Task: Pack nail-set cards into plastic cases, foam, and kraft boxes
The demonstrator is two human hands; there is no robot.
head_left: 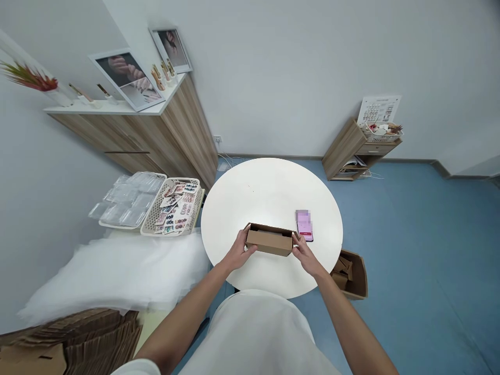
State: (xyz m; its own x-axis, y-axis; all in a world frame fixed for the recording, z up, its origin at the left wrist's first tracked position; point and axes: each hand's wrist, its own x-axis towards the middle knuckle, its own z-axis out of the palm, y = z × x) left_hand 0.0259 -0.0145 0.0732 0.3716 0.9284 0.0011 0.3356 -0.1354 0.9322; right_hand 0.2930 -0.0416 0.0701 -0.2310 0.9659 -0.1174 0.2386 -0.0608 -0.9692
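A long brown cardboard box (269, 242) is held over the near part of a round white table (269, 182). Its top is at least partly open, and a strip of the dark inside shows behind the front panel. My left hand (239, 252) grips the box's left end, thumb along the front. At the right end, the fingers of my right hand (307, 254) close on a raised side flap. Just beyond that hand lies a phone (304, 226) with a lit pink screen. Whatever the box contains cannot be made out.
On the left stand a basket of clear plastic cases (130, 200) and a basket of press-on nail cards (177, 208). White packing sheets (128, 265) and stacked flat cardboard (89, 338) lie nearer. A carton (357, 276) holding cardboard pieces sits right of the table. Cabinets (187, 125) line the wall.
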